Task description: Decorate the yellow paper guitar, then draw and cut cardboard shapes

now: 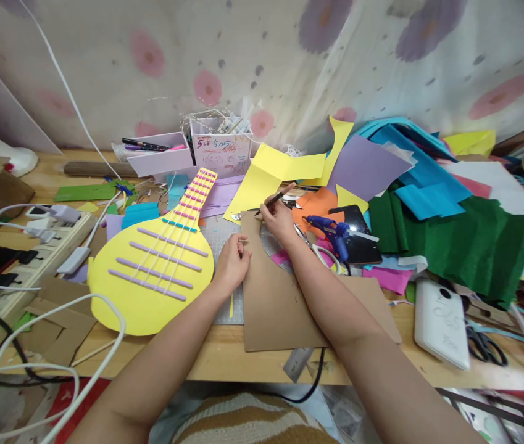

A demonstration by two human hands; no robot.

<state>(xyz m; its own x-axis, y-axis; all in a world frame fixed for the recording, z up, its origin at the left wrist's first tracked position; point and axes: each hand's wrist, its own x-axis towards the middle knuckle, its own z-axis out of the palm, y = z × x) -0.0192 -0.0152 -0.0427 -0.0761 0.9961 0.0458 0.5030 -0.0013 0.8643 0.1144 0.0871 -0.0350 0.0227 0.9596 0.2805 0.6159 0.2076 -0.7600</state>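
Note:
A brown piece of cardboard (271, 308) with a curved cut-out in its upper right side lies in front of me. My left hand (232, 264) grips its left edge with bent fingers. Between the fingers of my right hand (280, 222) is a dark pen (276, 198), its tip down at the cardboard's top edge. Left of my hands lies a yellow paper guitar (150, 277) with purple strips and pale strings. Beneath the cardboard a grey cutting mat (224, 311) shows in part. White-handled scissors (324, 254) lie partly behind my right forearm.
A blue glue gun (331, 231) rests on a black tablet-like object (363, 237) to the right. Coloured paper, green crepe paper (465, 240), a white power bank (442, 324) and black scissors (486, 345) crowd that side. Power strips and looping white cables (120, 314) fill the left.

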